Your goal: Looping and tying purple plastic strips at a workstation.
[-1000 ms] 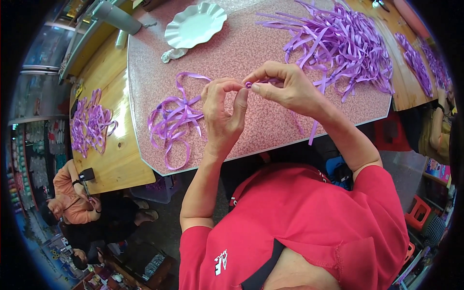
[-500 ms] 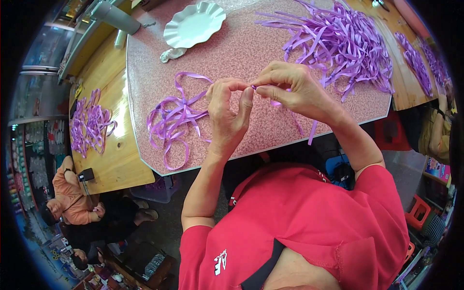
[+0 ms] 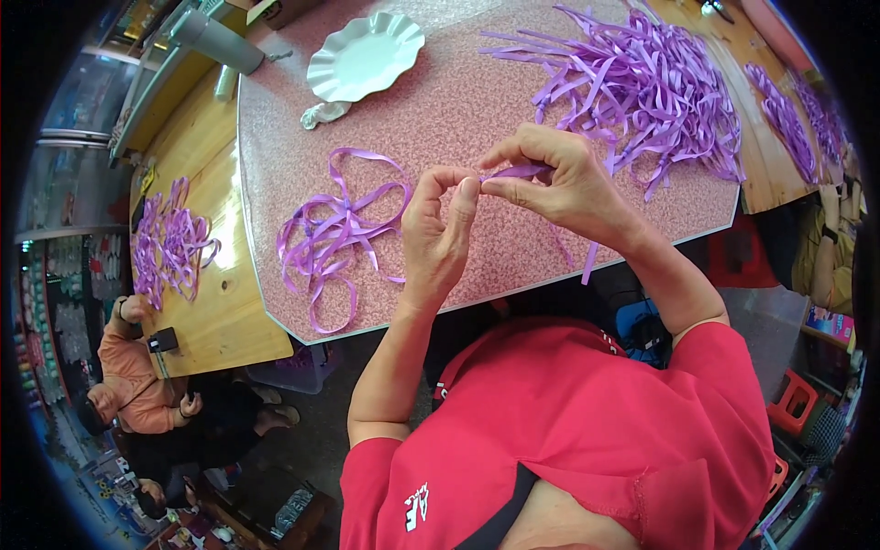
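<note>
Fingertips of both my hands meet above the pink speckled tabletop [image 3: 513,257], pinching one purple ribbon [image 3: 520,171]. My left hand [image 3: 438,220] has thumb and index finger pressed together at the ribbon's end. My right hand [image 3: 564,179] grips the same ribbon just beside it, and part of the strip runs under its fingers. A tail of ribbon [image 3: 591,264] hangs down below my right wrist. To the left of my left hand lies a loose, looped bunch of purple ribbons [image 3: 325,229]. The exact spot between the fingertips is mostly hidden.
A big heap of purple ribbons [image 3: 655,96] covers the far right. A white scalloped dish [image 3: 367,57] and a grey tumbler [image 3: 215,39] stand at the back left. More ribbons [image 3: 171,240] lie on the wooden table [image 3: 234,316]. A seated person [image 3: 137,376] is at the left, another [image 3: 830,247] at right.
More ribbon now shows between my right fingers, and my hands have lowered slightly. The seated person at the left has raised a hand toward the table edge.
</note>
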`<state>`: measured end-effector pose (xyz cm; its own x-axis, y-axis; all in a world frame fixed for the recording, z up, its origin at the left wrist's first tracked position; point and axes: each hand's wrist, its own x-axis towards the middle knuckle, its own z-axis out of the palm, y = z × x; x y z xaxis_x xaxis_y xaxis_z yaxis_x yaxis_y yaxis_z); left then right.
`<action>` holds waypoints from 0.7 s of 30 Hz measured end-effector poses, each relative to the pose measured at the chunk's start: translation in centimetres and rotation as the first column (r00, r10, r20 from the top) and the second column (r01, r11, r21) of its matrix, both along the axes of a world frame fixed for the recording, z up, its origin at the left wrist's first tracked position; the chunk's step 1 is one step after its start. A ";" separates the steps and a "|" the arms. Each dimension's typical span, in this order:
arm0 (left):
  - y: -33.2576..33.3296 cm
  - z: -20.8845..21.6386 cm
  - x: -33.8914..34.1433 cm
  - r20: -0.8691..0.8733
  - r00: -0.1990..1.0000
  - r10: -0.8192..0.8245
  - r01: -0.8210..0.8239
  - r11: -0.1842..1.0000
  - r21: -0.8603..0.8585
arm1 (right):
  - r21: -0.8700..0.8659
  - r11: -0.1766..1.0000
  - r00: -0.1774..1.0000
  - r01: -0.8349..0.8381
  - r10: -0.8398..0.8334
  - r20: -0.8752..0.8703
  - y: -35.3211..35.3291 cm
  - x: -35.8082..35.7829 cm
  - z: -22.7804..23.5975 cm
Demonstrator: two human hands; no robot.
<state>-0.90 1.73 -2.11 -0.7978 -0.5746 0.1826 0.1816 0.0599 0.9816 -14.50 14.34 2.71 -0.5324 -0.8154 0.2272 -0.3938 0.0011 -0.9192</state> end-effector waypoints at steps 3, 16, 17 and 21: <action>0.1 0.0 0.0 0.002 0.999 -0.035 0.035 0.999 -0.016 | 0.005 0.998 0.985 -0.058 0.058 -0.164 0.3 -0.3 -0.2; -1.3 0.6 0.3 0.065 0.995 -0.077 0.092 0.952 -0.291 | 0.044 0.998 0.998 -0.036 0.038 -0.048 0.9 -0.6 -0.3; -1.4 1.0 0.2 0.056 0.998 -0.014 0.045 0.805 -0.592 | 0.078 0.997 0.999 -0.030 0.032 -0.029 1.0 -0.5 -0.1; -1.6 2.6 -0.1 0.024 1.000 0.017 0.013 0.467 -0.884 | -0.023 0.997 0.985 -0.072 0.068 -0.156 0.9 -0.6 -1.2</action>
